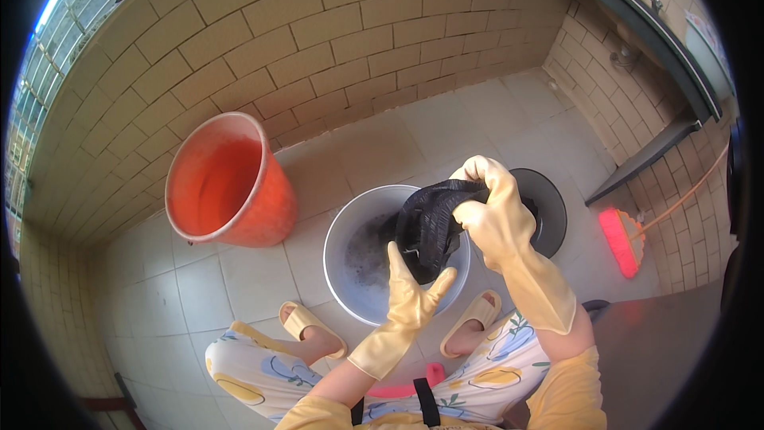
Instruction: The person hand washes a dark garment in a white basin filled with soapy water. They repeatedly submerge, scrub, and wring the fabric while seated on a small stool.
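Note:
In a rubber glove, my right hand (492, 209) grips the top of a wet-looking black cloth (433, 224) and holds it bunched above a white basin (332, 278). The cloth hangs in folds over the basin's right half. Dark, sudsy water (367, 257) shows in the left half. My left hand (412, 292), gloved too, is at the cloth's lower end with thumb and fingers spread. Whether its fingertips touch the fabric is hard to tell. Behind my right hand stands a black basin (555, 215), partly hidden, with something dark inside.
A tall orange-red bucket (268, 203) stands on the tiled floor at left, near the brick-patterned wall (358, 18). To the right are a pink-bristled broom (621, 245) and a dark-edged counter (644, 18). My slippered feet flank the white basin.

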A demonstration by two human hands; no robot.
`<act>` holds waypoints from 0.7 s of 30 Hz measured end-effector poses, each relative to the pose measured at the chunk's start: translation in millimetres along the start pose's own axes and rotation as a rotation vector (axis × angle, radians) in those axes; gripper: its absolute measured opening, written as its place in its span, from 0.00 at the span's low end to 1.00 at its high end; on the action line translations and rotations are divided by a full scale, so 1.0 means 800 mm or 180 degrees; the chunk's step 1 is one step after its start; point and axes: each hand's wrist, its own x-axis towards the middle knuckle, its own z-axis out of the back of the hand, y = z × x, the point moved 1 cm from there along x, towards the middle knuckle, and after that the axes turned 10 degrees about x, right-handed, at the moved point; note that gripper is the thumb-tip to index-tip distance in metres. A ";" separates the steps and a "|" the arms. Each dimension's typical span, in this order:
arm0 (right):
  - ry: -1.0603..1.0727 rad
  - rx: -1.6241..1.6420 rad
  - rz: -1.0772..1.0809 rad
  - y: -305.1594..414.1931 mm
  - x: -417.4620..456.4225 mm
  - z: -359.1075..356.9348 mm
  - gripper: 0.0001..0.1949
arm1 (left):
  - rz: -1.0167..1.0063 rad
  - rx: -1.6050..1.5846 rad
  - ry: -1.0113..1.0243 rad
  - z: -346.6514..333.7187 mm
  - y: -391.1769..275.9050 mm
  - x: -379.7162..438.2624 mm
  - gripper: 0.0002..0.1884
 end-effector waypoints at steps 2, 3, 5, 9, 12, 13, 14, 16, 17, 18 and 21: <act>0.0041 0.0064 -0.0041 0.012 -0.004 -0.005 0.10 | 0.0178 0.0287 -0.0126 -0.002 0.015 0.012 0.58; 0.0052 0.0070 0.0036 0.010 -0.004 -0.007 0.10 | 0.0260 0.0429 -0.0204 -0.004 0.026 0.018 0.58; -0.0002 0.0042 0.0165 -0.001 0.000 0.002 0.10 | 0.0271 0.0581 -0.0260 0.006 0.048 0.034 0.48; 0.0110 0.0268 0.0116 -0.019 0.008 0.027 0.09 | 0.0173 0.1387 0.0491 0.058 0.095 0.058 0.38; -0.0141 0.0325 0.0351 -0.043 0.016 0.048 0.11 | 0.0557 0.1683 0.1205 0.113 0.062 0.086 0.22; -0.0103 0.0656 0.0363 -0.053 0.021 0.061 0.11 | 0.0832 0.1775 0.1430 0.130 0.042 0.092 0.18; -0.0023 0.1022 0.0168 -0.060 0.028 0.065 0.10 | 0.0705 0.1639 0.1246 0.155 0.053 0.090 0.15; 0.0061 0.1990 0.0477 -0.106 0.049 0.096 0.08 | 0.0846 0.1068 0.0966 0.177 0.050 0.109 0.17; 0.0174 0.2679 0.0441 -0.120 0.057 0.102 0.08 | 0.0886 0.0530 0.0716 0.186 0.061 0.118 0.17; 0.0472 0.3268 0.0503 -0.132 0.059 0.106 0.08 | 0.0783 -0.0705 0.0616 0.186 0.049 0.123 0.16; 0.0543 0.4548 -0.0465 -0.120 0.044 0.059 0.11 | 0.0872 -0.2644 0.0355 0.172 -0.034 0.117 0.14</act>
